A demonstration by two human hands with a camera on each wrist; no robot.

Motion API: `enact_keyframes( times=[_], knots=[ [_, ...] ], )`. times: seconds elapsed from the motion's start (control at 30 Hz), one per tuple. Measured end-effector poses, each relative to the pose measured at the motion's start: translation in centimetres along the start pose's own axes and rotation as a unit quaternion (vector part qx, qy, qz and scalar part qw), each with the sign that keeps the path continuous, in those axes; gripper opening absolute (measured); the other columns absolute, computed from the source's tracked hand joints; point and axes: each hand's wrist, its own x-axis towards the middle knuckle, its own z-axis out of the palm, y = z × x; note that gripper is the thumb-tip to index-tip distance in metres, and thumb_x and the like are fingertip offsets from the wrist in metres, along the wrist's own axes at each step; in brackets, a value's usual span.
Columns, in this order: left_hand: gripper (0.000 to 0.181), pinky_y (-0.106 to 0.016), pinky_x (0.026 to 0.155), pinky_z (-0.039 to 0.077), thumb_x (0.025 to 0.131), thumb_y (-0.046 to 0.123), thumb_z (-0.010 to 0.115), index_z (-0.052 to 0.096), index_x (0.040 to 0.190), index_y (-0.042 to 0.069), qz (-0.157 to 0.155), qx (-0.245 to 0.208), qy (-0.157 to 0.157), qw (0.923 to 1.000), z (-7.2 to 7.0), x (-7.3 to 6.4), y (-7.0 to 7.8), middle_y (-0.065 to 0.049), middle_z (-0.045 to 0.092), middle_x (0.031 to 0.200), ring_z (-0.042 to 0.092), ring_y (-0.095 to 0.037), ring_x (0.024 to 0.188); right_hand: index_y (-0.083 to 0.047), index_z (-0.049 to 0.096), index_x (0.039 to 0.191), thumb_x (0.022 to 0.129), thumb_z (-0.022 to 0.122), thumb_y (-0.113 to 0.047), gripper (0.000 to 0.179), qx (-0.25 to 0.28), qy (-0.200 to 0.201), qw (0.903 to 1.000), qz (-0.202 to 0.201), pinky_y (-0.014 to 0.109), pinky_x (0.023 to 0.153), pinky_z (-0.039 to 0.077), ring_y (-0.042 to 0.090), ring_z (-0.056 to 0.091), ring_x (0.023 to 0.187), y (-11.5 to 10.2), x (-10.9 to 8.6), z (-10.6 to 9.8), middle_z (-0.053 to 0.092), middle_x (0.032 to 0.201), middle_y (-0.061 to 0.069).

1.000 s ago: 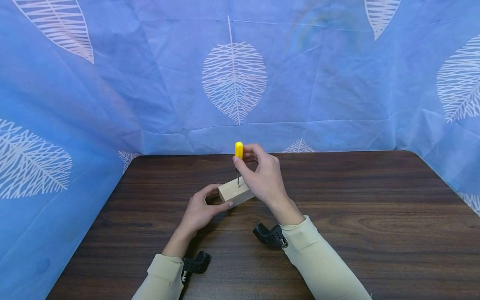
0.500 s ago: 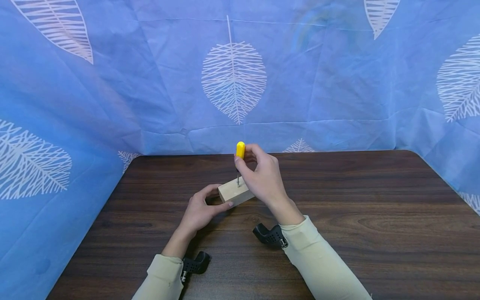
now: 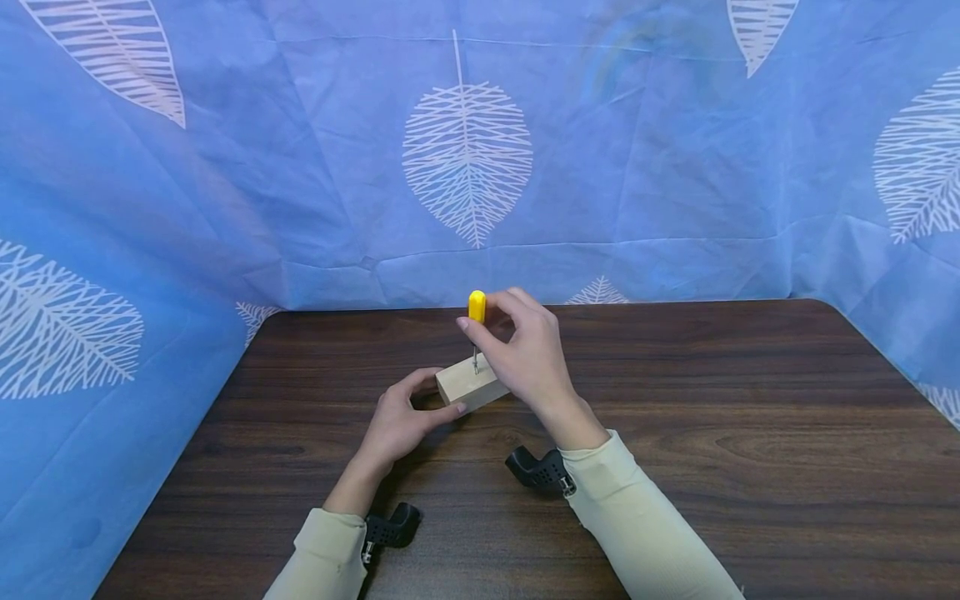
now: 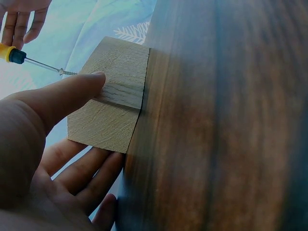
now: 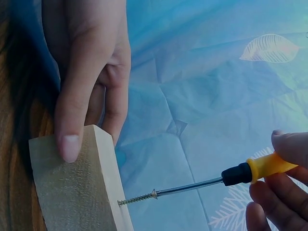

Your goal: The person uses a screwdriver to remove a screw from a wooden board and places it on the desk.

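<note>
A pale wooden block [image 3: 468, 383] lies on the dark table. My left hand [image 3: 402, 419] grips its left end, thumb on the near side and fingers on the far side. My right hand [image 3: 531, 354] pinches the yellow handle of a screwdriver [image 3: 477, 307] between thumb and fingers, above the block. In the right wrist view the tip of the screwdriver [image 5: 192, 186] meets the head of a screw [image 5: 139, 198]. The screw stands upright in the block's top face, most of its thread showing. From the left wrist, the thumb lies across the block [image 4: 120, 72].
The dark wood-grain table [image 3: 712, 400] reaches back to a blue cloth [image 3: 315, 167] with white leaf prints. A black wrist camera mount [image 3: 536, 468] hangs at the right wrist, and another black mount [image 3: 395, 525] sits at the left.
The screwdriver handle leans slightly right, then comes back left and a little lower. My right thumb has slid left across the handle. The left hand and block stay put.
</note>
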Motion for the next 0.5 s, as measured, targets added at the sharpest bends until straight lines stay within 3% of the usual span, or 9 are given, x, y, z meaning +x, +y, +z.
enact_keyframes(
  times=[0.27,0.5],
  knots=[
    [0.056,-0.063,0.115,0.044,0.09,0.029,0.089,0.069,0.142,0.024,-0.003,0.003,0.004,1.0,0.05,0.05,0.09,-0.005,0.072,0.14,0.061,-0.031,0.135,-0.008,0.073,0.117,0.095,0.085,-0.019,0.028,0.015,-0.004,0.9996,0.023,0.036,0.084,0.062,0.019,0.072,0.09,-0.19,0.08,-0.11,0.076,0.102,0.007],
    [0.056,-0.064,0.115,0.043,0.09,0.029,0.089,0.069,0.141,0.023,-0.004,0.002,0.004,1.0,0.1,0.09,0.08,-0.005,0.072,0.141,0.06,-0.031,0.136,-0.008,0.072,0.114,0.095,0.083,-0.017,0.023,0.021,-0.002,0.9995,0.023,0.037,0.086,0.061,0.019,0.072,0.094,-0.18,0.07,-0.12,0.078,0.102,0.007]
  ],
)
